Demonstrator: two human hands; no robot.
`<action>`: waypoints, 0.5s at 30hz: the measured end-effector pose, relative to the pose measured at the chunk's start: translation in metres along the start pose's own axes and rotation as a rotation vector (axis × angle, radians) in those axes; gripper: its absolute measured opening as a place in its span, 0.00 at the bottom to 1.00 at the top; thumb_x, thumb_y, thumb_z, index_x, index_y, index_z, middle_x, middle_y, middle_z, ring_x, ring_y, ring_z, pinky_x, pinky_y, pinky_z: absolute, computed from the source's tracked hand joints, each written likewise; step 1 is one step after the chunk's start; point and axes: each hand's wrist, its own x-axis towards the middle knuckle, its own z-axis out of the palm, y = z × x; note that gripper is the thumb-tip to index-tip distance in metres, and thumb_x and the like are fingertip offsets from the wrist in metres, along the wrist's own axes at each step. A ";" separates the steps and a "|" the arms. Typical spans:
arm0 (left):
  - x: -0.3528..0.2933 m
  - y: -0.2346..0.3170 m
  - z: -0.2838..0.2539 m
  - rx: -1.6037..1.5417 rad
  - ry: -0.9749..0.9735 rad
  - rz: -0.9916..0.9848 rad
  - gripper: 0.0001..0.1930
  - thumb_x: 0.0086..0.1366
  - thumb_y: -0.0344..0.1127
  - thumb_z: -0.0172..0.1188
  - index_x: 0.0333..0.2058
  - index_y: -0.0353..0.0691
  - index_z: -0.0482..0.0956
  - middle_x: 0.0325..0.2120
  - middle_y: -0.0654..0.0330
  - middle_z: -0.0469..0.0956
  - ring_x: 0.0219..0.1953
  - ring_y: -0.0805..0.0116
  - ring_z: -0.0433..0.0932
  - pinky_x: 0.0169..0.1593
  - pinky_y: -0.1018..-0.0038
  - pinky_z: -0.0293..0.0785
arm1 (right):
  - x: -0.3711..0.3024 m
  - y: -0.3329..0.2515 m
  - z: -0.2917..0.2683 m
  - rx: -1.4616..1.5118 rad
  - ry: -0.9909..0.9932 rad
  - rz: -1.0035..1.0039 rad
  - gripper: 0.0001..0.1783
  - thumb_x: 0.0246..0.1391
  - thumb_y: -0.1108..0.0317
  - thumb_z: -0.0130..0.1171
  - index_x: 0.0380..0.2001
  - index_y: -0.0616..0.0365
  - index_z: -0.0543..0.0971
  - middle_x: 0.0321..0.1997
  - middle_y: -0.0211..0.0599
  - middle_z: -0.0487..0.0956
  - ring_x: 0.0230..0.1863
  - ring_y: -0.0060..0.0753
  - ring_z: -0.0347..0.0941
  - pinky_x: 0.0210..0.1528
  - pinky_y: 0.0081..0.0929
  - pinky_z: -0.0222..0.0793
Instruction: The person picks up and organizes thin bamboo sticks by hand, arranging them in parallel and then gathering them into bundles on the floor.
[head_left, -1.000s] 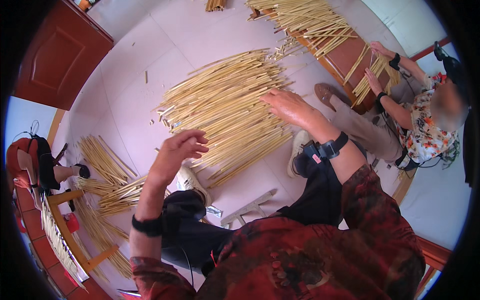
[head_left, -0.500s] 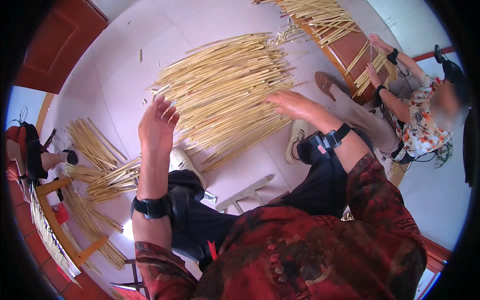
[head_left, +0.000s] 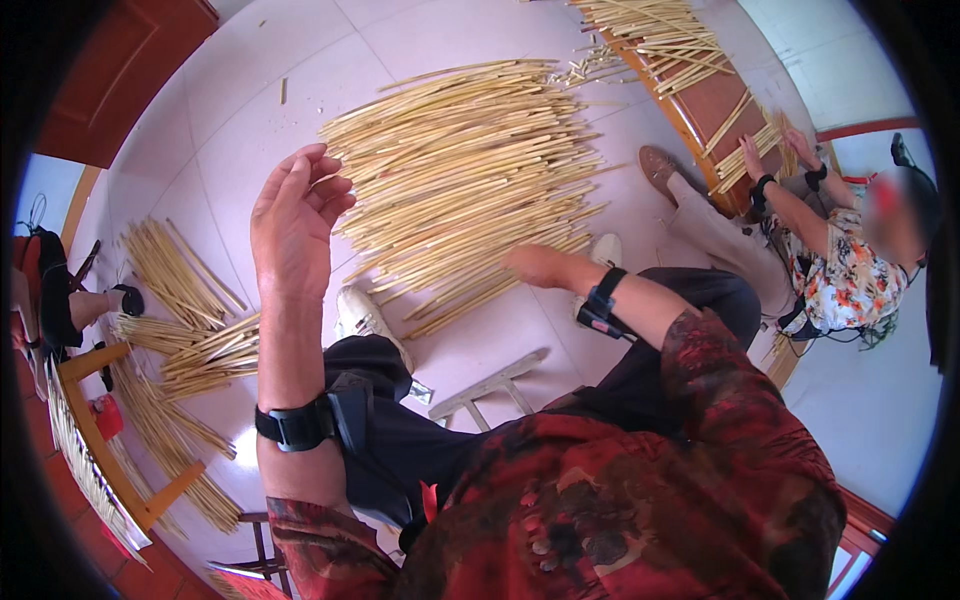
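A broad layer of pale yellow straw-like sticks (head_left: pixel 460 170) lies on the floor in front of me, its stalks running roughly left to right. My left hand (head_left: pixel 300 205) is raised beside the layer's left ends, palm turned inward. Its fingers are loosely bent and apart, and I see nothing between them. Over the near right part of the sticks is my right hand (head_left: pixel 535 265). The back of that hand hides its fingers, so their grip and any contact with the stalks cannot be made out.
More sticks (head_left: pixel 180 275) lie in bundles at left, near a wooden frame (head_left: pixel 85 365). A grey stand (head_left: pixel 490 385) is between my feet. At right, a co-worker (head_left: pixel 840 250) handles sticks on a brown bench (head_left: pixel 700 105). Short offcuts (head_left: pixel 595 65) lie beside the bench.
My right hand has moved left and nearer to me, its fingers now out of sight. The left hand has shifted slightly up and left; light scraps at its fingertips no longer show. The co-worker's hands moved.
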 end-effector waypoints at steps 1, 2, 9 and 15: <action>0.001 0.001 -0.001 0.016 -0.020 -0.001 0.11 0.62 0.34 0.46 0.38 0.33 0.70 0.29 0.59 0.72 0.29 0.72 0.72 0.34 0.76 0.71 | 0.006 0.003 0.012 -0.051 -0.020 -0.010 0.11 0.44 0.75 0.45 0.33 0.62 0.72 0.36 0.50 0.72 0.42 0.49 0.68 0.42 0.39 0.65; 0.001 0.003 -0.005 0.034 -0.031 0.001 0.12 0.62 0.35 0.46 0.39 0.34 0.70 0.30 0.60 0.72 0.31 0.73 0.71 0.36 0.77 0.70 | 0.013 0.001 0.022 -0.048 -0.022 -0.015 0.11 0.44 0.75 0.45 0.33 0.62 0.72 0.36 0.50 0.72 0.42 0.49 0.68 0.42 0.39 0.65; 0.000 0.005 0.000 0.040 -0.012 -0.007 0.11 0.62 0.34 0.46 0.38 0.32 0.70 0.28 0.59 0.73 0.28 0.73 0.72 0.32 0.77 0.71 | 0.046 0.021 0.074 -0.020 0.292 0.113 0.10 0.44 0.76 0.41 0.31 0.63 0.69 0.38 0.54 0.69 0.38 0.55 0.69 0.38 0.42 0.67; 0.003 0.006 -0.007 0.094 -0.084 -0.031 0.12 0.63 0.36 0.46 0.40 0.34 0.69 0.31 0.61 0.71 0.32 0.75 0.70 0.37 0.79 0.69 | 0.062 0.021 0.082 -0.136 0.377 0.163 0.08 0.45 0.75 0.42 0.30 0.62 0.70 0.36 0.49 0.69 0.36 0.50 0.70 0.37 0.40 0.68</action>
